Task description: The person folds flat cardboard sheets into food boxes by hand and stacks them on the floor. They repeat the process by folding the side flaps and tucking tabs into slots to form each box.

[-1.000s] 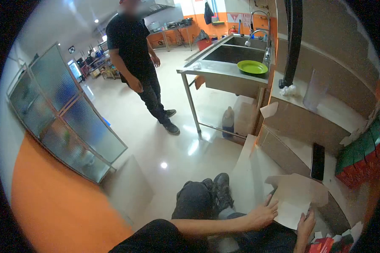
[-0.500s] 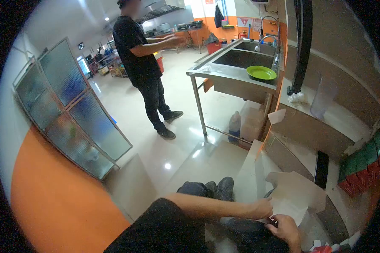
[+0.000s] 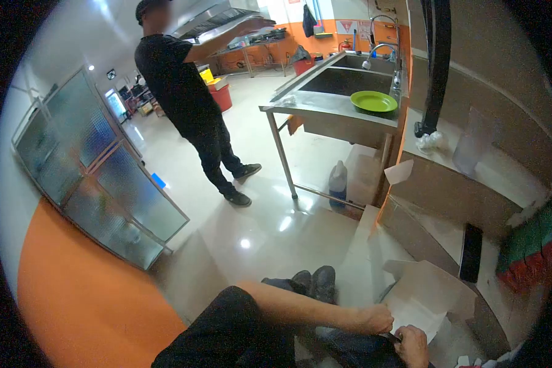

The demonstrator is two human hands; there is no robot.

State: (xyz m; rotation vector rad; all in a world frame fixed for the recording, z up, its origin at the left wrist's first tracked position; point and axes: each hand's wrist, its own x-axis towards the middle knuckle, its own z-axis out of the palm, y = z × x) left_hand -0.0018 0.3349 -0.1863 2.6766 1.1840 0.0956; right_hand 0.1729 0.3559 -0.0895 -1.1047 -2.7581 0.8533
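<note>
An open cardboard box (image 3: 416, 302), pale inside with raised flaps, lies by my right leg. My left hand (image 3: 374, 319) reaches across my lap and is closed at the box's near left corner. Just beside it, my right hand (image 3: 413, 345) has its fingers curled in on the near edge of the same box. The two hands almost touch, and a small dark patch shows between them that I cannot make out. Most of the fingertips are hidden.
A co-worker (image 3: 181, 92) in black stands ahead with an arm stretched out. A steel sink (image 3: 325, 113) holds a green plate (image 3: 374, 102) on its edge; a bottle (image 3: 337, 183) stands below. On the right are a shelf with a black flat object (image 3: 470, 252) and green-red stacked items (image 3: 529, 251).
My left hand has drawn slightly left and down, and my right hand has shifted a little lower. The co-worker has raised an arm. The whole view has tilted slightly.
</note>
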